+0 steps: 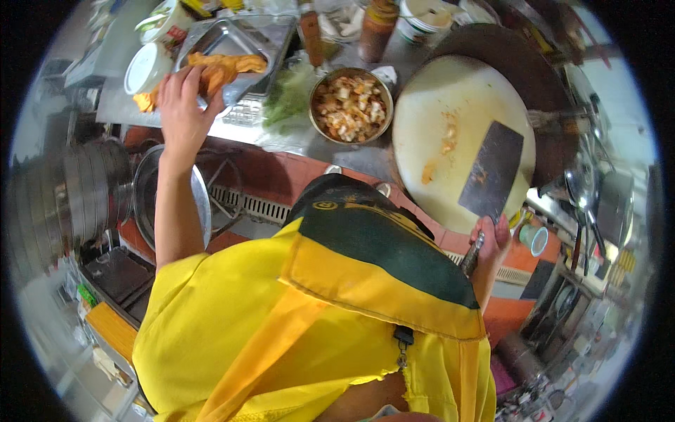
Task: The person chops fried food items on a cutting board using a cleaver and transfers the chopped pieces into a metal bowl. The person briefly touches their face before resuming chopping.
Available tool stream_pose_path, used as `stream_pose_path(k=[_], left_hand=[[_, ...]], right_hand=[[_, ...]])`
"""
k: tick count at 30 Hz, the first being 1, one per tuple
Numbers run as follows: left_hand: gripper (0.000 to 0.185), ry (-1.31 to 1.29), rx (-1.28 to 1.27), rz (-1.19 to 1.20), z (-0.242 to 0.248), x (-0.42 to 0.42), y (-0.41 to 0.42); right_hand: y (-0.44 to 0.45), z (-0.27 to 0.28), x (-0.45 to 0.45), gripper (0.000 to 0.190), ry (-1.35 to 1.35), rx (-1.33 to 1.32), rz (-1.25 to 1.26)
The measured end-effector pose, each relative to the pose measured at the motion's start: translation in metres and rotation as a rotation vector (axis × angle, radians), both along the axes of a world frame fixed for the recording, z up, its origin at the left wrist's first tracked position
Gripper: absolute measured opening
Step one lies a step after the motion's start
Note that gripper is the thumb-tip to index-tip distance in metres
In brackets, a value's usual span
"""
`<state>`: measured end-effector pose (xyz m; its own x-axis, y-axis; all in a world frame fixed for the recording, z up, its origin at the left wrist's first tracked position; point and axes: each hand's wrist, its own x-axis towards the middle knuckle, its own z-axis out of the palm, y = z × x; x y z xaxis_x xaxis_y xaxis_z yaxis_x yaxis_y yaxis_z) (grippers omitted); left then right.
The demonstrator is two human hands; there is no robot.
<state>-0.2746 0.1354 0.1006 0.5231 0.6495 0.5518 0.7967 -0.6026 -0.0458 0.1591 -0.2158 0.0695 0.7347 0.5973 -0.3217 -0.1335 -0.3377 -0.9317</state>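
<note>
My left hand (184,103) reaches to the far left, fingers curled over a soft orange item (211,76). Whether that item is cloth or food I cannot tell. It spreads over a stainless steel tray (229,39), and one end sticks out left of my hand. In my right hand (491,237) is a cleaver (493,169), its broad blade flat above a round white chopping board (422,100). Orange crumbs and smears (449,132) streak the board. A round metal bowl (315,118) of chopped, browned food pieces (350,105) stands left of the board.
Behind the bowl are two sauce bottles (378,29) and a white tub (422,18). A lidded white tub (145,68) stands by the tray. Green leaves in plastic (287,97) lie between tray and bowl. A dark, round pan-like rim (551,100) curves behind the board. Ladles (580,192) hang at right.
</note>
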Motion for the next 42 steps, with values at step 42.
stream_pose_path(k=[42], left_hand=[[0.059, 0.061, -0.912, -0.534, -0.06, 0.309, -0.095]], right_hand=[[0.014, 0.013, 0.116, 0.028, -0.48, -0.461, 0.608]])
